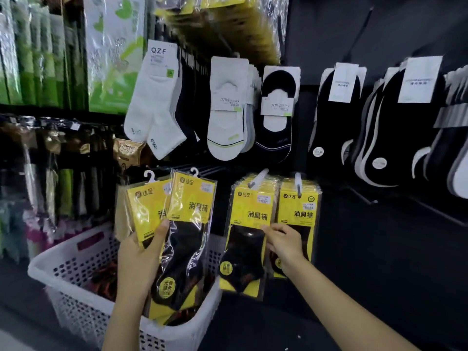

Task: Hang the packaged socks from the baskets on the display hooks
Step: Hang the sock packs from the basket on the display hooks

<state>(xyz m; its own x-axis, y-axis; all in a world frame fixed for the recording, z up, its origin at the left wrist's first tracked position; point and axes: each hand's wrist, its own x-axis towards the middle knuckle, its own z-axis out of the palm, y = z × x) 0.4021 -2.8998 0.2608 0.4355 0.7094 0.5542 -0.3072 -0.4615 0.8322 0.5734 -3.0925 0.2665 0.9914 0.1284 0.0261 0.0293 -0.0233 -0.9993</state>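
Observation:
My left hand [140, 257] grips a fanned bunch of yellow sock packs [187, 224] with white plastic hangers, held above the white perforated basket [76, 295]. More packs lie inside the basket. My right hand [282, 245] rests its fingers on the front of a stack of the same yellow packs [249, 216] hanging on a white display hook [258, 177]. A second stack [300, 211] hangs on the neighbouring hook [298, 182] just to the right.
Above hang white ankle socks [154, 105], white no-show socks [228, 110] and black no-show socks [277, 110]. More black socks [336, 117] fill the dark panel to the right. Shelves with green and dark packaged goods [38, 59] stand on the left.

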